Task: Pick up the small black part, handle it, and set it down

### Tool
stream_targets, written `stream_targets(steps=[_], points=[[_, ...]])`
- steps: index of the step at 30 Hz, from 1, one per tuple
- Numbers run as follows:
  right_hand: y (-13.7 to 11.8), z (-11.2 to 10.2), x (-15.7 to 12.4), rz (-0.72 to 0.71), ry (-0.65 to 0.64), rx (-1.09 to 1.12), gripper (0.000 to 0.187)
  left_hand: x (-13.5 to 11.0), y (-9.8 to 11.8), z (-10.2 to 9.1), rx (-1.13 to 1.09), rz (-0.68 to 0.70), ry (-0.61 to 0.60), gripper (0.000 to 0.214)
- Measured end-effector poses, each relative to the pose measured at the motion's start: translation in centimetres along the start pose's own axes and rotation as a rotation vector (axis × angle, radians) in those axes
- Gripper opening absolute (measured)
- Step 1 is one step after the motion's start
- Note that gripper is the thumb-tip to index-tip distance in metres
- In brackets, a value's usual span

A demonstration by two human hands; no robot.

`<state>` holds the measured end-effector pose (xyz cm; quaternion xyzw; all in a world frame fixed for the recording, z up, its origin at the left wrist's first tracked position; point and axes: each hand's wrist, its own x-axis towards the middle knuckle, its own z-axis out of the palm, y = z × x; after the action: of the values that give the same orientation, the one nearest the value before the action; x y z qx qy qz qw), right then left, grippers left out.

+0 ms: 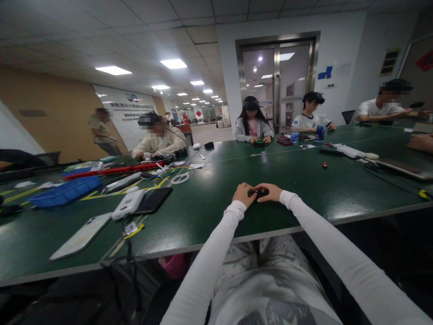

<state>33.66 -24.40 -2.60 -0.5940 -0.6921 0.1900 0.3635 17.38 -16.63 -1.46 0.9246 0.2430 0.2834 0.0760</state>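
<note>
Close to the table's near edge, my left hand (242, 194) and my right hand (271, 192) meet around a small black object (260, 194). Both hands are closed on it, fingers curled inward from either side. It shows two dark rounded parts between the fingertips, but its exact kind is too small to make out. The hands rest on or just above the green tabletop (216, 205), and the fingers cover part of the object.
To the left lie a white phone (83, 235), a white device (128, 204), a black flat device (154, 200), a blue basket (67, 189) and tangled cables. A small red item (325, 165) sits to the right. Several people with headgear sit across the table; bottles (320, 133) stand there.
</note>
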Motion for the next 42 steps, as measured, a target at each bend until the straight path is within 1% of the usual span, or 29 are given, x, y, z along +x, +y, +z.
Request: stream_targets(steps=[6,10,12,15,18,20,23,27,29,31,33,35,38,42], points=[[0.2,0.1,0.1,0.004,0.002,0.01,0.059,0.1,-0.4,0.3,-0.046,0.018,0.029,0.018],[0.6,0.2,0.3,-0.005,0.008,0.007,0.059,0.1,-0.5,0.3,-0.101,0.003,0.073,0.015],[0.7,0.2,0.3,0.001,0.014,0.001,0.06,0.2,-0.5,0.2,-0.159,-0.02,0.105,0.015],[0.8,0.2,0.3,0.013,0.01,0.005,0.061,0.3,-0.8,0.2,-0.302,-0.091,0.173,0.017],[0.7,0.1,0.3,0.012,-0.003,0.014,0.06,0.8,-1.7,0.2,-0.468,-0.185,0.264,0.021],[0.5,0.0,0.2,0.015,-0.003,0.014,0.06,1.1,-2.6,-0.1,-0.584,-0.285,0.334,0.023],[0.3,-0.1,0.1,0.026,-0.008,0.02,0.059,1.5,-4.2,-0.8,-0.759,-0.497,0.471,0.028],[0.1,-0.2,0.0,0.03,-0.016,0.028,0.058,1.4,-6.2,-1.9,-1.002,-0.78,0.662,0.036],[0.1,-0.2,0.0,0.031,-0.014,0.031,0.059,1.3,-6.7,-2.3,-1.09,-0.864,0.721,0.036],[0.1,-0.2,0.0,0.035,-0.013,0.036,0.059,1.2,-7.0,-2.5,-1.133,-0.883,0.741,0.036],[0.1,-0.2,0.1,0.035,-0.011,0.039,0.059,1.2,-6.8,-2.4,-1.15,-0.868,0.722,0.038],[0.2,-0.1,0.1,0.03,-0.006,0.035,0.059,1.3,-6.3,-2.2,-1.147,-0.819,0.654,0.039],[0.3,0.0,0.1,0.024,0.005,0.024,0.06,1.3,-4.9,-1.8,-1.073,-0.666,0.453,0.039],[0.4,0.1,0.1,0.009,0.015,0.017,0.06,1.0,-2.8,-1.3,-0.93,-0.394,0.133,0.036]])
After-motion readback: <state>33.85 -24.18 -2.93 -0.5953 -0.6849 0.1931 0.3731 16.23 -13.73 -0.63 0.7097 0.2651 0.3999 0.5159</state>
